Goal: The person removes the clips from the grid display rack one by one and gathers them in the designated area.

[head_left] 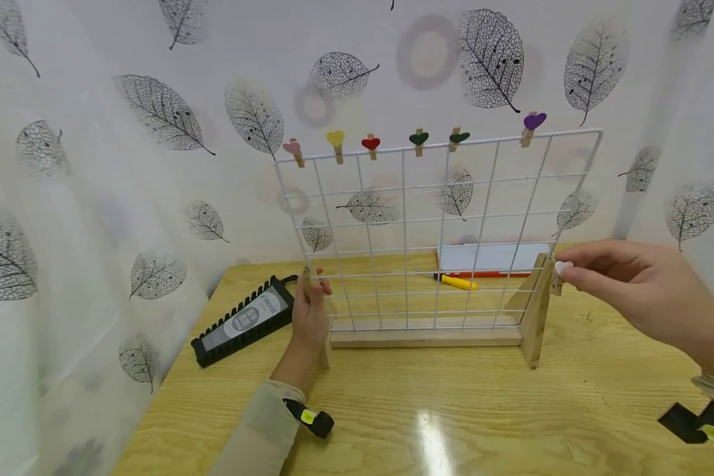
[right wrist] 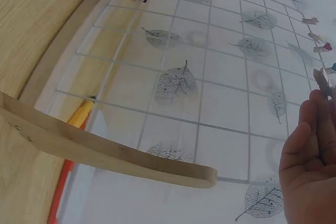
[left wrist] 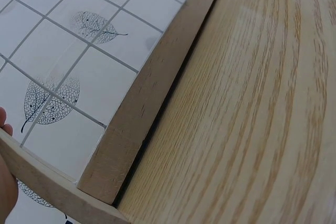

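A white wire grid (head_left: pixel 404 218) stands upright in a wooden stand (head_left: pixel 425 339) on the table. My left hand (head_left: pixel 311 317) grips the stand's left upright, with fingertips showing at the edge of the left wrist view. Beside the right upright (head_left: pixel 537 317), my right hand (head_left: pixel 642 291) pinches a small wooden clothespin (head_left: pixel 557 285) with a whitish heart. Along the grid's top wire sit heart clothespins: pink (head_left: pixel 293 149), yellow (head_left: pixel 336 140), red (head_left: pixel 371 145), two dark green (head_left: pixel 419 139) and purple (head_left: pixel 534 123). In the right wrist view the pinched clothespin (right wrist: pixel 321 82) is partly hidden by fingers.
A black and grey tool rack (head_left: pixel 244 322) lies left of the stand. Behind the grid are a yellow-handled screwdriver (head_left: pixel 457 282) and a white board or box (head_left: pixel 488 256) with a red edge. A leaf-print curtain (head_left: pixel 155 198) hangs round the table (head_left: pixel 363 410).
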`<state>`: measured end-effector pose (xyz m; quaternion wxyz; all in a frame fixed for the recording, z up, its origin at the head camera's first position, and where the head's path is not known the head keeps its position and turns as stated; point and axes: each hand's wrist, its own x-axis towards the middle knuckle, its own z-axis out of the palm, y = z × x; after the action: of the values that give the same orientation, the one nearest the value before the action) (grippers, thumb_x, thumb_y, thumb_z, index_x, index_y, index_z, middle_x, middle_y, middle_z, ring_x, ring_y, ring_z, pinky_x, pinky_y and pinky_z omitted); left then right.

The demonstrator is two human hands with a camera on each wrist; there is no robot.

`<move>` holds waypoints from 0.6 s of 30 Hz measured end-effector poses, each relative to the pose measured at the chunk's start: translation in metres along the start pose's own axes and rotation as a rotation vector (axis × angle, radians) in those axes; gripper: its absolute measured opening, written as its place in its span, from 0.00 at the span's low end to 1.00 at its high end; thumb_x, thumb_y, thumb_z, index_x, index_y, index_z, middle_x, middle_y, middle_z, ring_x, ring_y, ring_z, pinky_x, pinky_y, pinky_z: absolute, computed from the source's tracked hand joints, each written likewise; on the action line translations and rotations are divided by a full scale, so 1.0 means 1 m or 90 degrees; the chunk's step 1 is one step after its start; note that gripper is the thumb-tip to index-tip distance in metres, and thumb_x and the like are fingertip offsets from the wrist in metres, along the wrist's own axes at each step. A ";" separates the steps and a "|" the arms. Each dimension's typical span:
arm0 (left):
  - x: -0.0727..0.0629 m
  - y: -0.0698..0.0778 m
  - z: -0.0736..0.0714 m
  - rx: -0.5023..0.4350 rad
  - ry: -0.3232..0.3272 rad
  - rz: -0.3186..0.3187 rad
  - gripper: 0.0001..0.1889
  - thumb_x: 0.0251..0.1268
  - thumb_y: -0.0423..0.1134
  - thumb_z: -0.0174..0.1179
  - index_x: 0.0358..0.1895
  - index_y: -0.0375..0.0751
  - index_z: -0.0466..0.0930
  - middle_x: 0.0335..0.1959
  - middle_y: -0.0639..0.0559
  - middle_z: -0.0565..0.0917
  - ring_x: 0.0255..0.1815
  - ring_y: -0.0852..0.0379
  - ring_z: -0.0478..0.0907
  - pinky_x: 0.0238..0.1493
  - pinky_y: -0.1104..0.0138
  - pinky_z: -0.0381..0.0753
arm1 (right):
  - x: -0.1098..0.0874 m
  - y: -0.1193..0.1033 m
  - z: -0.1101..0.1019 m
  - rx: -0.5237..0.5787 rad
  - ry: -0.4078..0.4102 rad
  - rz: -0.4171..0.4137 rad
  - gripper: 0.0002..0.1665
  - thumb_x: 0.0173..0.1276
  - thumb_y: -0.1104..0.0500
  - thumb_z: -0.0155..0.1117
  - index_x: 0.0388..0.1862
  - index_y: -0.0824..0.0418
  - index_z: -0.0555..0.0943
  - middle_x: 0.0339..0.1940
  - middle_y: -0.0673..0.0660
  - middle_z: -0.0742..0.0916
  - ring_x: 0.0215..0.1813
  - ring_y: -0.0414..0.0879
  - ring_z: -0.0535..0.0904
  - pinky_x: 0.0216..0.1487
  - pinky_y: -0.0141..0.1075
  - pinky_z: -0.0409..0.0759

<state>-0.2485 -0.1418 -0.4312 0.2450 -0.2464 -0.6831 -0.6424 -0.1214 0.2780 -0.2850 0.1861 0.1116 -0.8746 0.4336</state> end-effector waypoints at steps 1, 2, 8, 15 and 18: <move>0.000 0.000 0.000 -0.002 -0.001 0.004 0.35 0.76 0.60 0.39 0.59 0.25 0.63 0.35 0.43 0.70 0.42 0.48 0.67 0.54 0.68 0.65 | -0.002 0.003 0.002 0.006 -0.013 -0.001 0.13 0.69 0.69 0.68 0.51 0.62 0.86 0.42 0.43 0.87 0.36 0.37 0.83 0.36 0.22 0.77; 0.000 0.000 0.000 -0.002 -0.001 0.007 0.35 0.76 0.60 0.39 0.59 0.25 0.63 0.35 0.44 0.70 0.42 0.47 0.67 0.54 0.68 0.65 | -0.004 0.006 0.004 0.013 -0.026 -0.004 0.13 0.69 0.69 0.68 0.51 0.63 0.85 0.42 0.43 0.87 0.36 0.37 0.83 0.37 0.22 0.77; 0.000 -0.001 0.000 0.000 0.000 -0.004 0.37 0.73 0.63 0.40 0.59 0.26 0.64 0.36 0.44 0.70 0.42 0.48 0.67 0.54 0.67 0.65 | -0.016 0.027 0.018 0.028 -0.103 0.010 0.11 0.72 0.67 0.65 0.51 0.62 0.85 0.41 0.43 0.87 0.38 0.37 0.83 0.36 0.26 0.79; 0.000 -0.001 0.000 -0.002 0.002 -0.010 0.36 0.74 0.62 0.39 0.60 0.27 0.64 0.36 0.45 0.70 0.42 0.47 0.67 0.55 0.67 0.64 | -0.030 0.046 0.039 0.035 -0.197 0.067 0.10 0.75 0.62 0.64 0.52 0.61 0.84 0.40 0.45 0.88 0.40 0.39 0.84 0.38 0.31 0.81; 0.000 -0.002 0.000 0.002 0.000 -0.008 0.35 0.74 0.62 0.39 0.60 0.28 0.64 0.36 0.44 0.70 0.42 0.47 0.67 0.54 0.67 0.64 | -0.036 0.056 0.050 0.057 -0.248 0.092 0.11 0.76 0.60 0.62 0.53 0.62 0.83 0.40 0.47 0.89 0.41 0.40 0.84 0.38 0.34 0.82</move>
<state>-0.2496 -0.1415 -0.4323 0.2414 -0.2413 -0.6857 -0.6429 -0.1203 0.2722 -0.3679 -0.0229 0.1384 -0.8796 0.4547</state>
